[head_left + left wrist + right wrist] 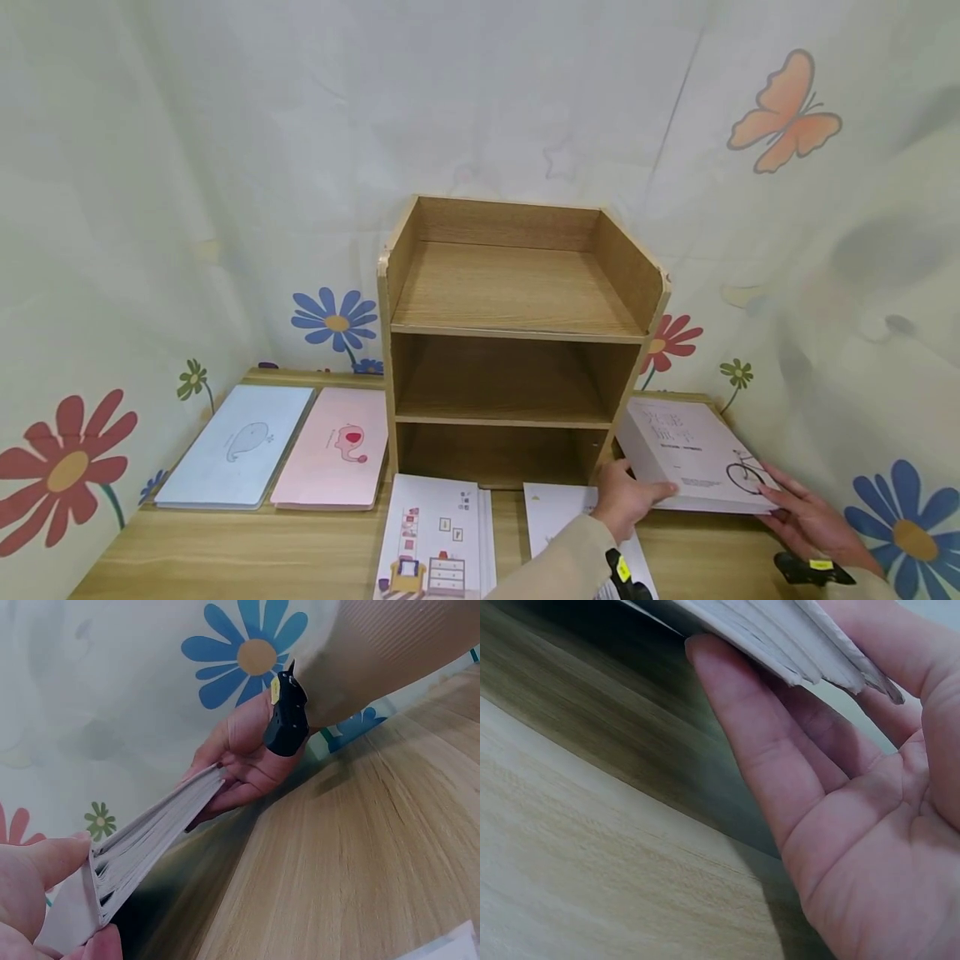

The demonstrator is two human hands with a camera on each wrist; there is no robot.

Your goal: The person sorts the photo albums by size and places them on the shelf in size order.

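A thick white book (686,454) with a bicycle drawing on its cover lies between both hands, right of the wooden shelf. My left hand (630,498) grips its near left corner, thumb over the spine side and fingers beneath. My right hand (810,518) pinches the near right corner, thumb on the cover and fingers under it. In the left wrist view the book (154,840) is tilted, its front edge raised off the table and its pages slightly fanned. The right wrist view shows fingers (757,742) under the lower cover.
A three-level wooden shelf (517,335) stands at the back middle. Left of it lie a blue notebook (240,442) and a pink notebook (330,450). In front lie white booklets with a furniture picture (435,533) and another white booklet (555,504), partly behind my left sleeve.
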